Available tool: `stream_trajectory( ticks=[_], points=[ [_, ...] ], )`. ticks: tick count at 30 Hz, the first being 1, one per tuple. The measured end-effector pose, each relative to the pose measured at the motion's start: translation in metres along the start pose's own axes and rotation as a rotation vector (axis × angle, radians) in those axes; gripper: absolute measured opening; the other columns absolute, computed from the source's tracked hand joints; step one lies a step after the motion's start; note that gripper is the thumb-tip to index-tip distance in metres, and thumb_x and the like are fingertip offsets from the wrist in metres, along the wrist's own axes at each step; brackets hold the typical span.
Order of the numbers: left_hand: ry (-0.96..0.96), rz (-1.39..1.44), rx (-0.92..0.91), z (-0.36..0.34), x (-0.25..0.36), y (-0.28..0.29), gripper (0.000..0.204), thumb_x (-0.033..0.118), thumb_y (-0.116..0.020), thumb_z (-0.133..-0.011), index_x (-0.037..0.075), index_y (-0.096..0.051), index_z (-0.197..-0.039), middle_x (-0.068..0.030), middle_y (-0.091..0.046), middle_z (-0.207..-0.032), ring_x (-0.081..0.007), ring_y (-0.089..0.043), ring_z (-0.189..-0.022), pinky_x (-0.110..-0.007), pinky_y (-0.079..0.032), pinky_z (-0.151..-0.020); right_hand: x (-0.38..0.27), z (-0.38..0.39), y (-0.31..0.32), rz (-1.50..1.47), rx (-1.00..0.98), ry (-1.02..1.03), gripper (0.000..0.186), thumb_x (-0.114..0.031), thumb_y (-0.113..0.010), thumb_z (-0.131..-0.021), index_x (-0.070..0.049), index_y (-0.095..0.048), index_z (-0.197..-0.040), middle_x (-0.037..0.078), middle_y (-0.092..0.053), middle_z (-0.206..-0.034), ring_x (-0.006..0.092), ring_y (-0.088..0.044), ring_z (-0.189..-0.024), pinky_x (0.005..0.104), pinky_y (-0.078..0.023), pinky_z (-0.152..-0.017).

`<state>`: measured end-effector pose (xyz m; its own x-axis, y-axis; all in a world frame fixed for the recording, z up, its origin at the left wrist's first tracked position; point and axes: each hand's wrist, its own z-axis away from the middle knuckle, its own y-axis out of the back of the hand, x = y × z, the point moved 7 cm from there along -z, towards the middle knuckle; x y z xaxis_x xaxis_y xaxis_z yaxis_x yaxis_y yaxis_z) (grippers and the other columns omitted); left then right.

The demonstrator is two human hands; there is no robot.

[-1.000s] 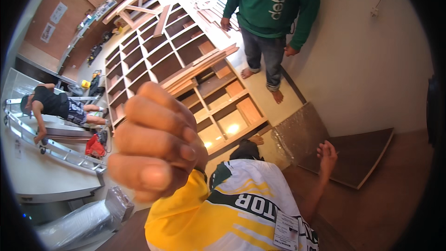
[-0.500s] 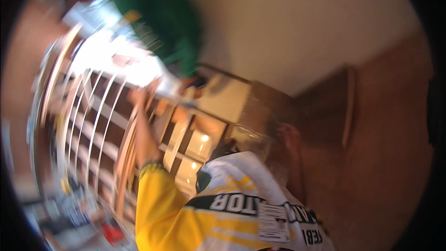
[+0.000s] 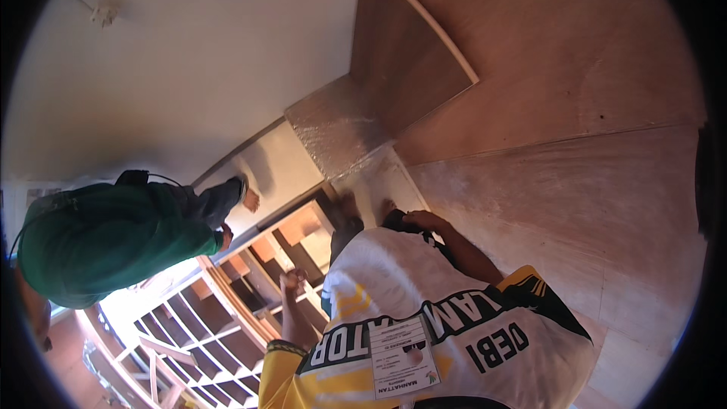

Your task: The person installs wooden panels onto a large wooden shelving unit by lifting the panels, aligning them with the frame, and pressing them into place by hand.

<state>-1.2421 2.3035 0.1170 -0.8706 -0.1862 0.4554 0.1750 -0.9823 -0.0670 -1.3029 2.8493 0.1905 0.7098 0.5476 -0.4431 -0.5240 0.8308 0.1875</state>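
Left hand (image 3: 292, 282), fingers curled loosely together, hangs above one compartmented wooden cabinet frame (image 3: 284, 254); right hand (image 3: 424, 220) beside the dark trousers (image 3: 394, 218), finger state I can't tell! Farther out: one green-sweatshirted co-worker (image 3: 113, 235), one plastic-wrapped board (image 3: 333, 129), one brown panel (image 3: 405, 53).

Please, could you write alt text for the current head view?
The wearer's left hand is in front of a wooden compartment frame; the right hand is beside dark clothing. A co-worker in green stands at left; a brown panel shows at top.
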Motion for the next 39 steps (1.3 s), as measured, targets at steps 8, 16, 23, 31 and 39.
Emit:
stream_trajectory(
  ticks=[8,16,23,31,39],
  points=[
    [-0.405,-1.339,-0.066,-0.086,0.128,-0.096,0.059,0.056,-0.063,-0.093,0.009,-0.069,-0.128,-0.0178,-0.066,-0.135,-0.0352,-0.058,-0.131,-0.045,-0.045,-0.111,-0.013,-0.032,-0.027,0.35,-0.242,0.178,0.057,-0.051,-0.056,-0.098,-0.007,-0.068,-0.132,0.016,-0.067,-0.135,0.0308,-0.062,-0.126,0.0396,-0.044,-0.11],
    [-0.288,-1.517,-0.776,-0.002,0.058,-0.366,0.062,0.055,-0.059,-0.093,0.012,-0.064,-0.136,-0.0143,-0.067,-0.134,-0.0308,-0.06,-0.128,-0.046,-0.043,-0.11,0.035,-0.014,-0.083,0.118,-0.313,0.227,0.057,-0.047,-0.057,-0.098,-0.005,-0.062,-0.136,0.021,-0.061,-0.141,0.0346,-0.058,-0.131,0.0409,-0.045,-0.111],
    [-0.211,-1.822,-0.721,0.039,0.026,-0.389,0.065,0.064,-0.06,-0.089,0.014,-0.069,-0.13,-0.0054,-0.068,-0.134,-0.0257,-0.062,-0.121,-0.049,-0.042,-0.101,0.123,0.013,-0.104,-0.238,-0.064,0.2,0.05,-0.043,-0.058,-0.098,-0.006,-0.066,-0.13,0.021,-0.064,-0.135,0.0359,-0.061,-0.126,0.0424,-0.048,-0.107],
    [-0.687,-2.242,-0.76,0.054,0.078,-0.434,0.062,0.071,-0.058,-0.087,0.019,-0.076,-0.117,-0.0074,-0.068,-0.128,-0.0249,-0.057,-0.127,-0.052,-0.039,-0.105,0.048,0.044,-0.056,0.227,0.227,0.241,0.029,-0.03,-0.062,-0.093,-0.005,-0.069,-0.104,0.023,-0.07,-0.103,0.0412,-0.068,-0.098,0.0512,-0.054,-0.085],
    [-0.547,-1.893,-1.125,0.016,0.042,-0.402,0.059,0.074,-0.052,-0.089,0.026,-0.08,-0.106,-0.0042,-0.077,-0.106,-0.0281,-0.072,-0.105,-0.043,-0.054,-0.093,0.081,0.058,-0.088,-0.085,0.289,0.1,0.04,-0.038,-0.05,-0.101,-0.008,-0.064,-0.123,0.023,-0.072,-0.112,0.0439,-0.071,-0.098,0.053,-0.056,-0.084]
  ],
)
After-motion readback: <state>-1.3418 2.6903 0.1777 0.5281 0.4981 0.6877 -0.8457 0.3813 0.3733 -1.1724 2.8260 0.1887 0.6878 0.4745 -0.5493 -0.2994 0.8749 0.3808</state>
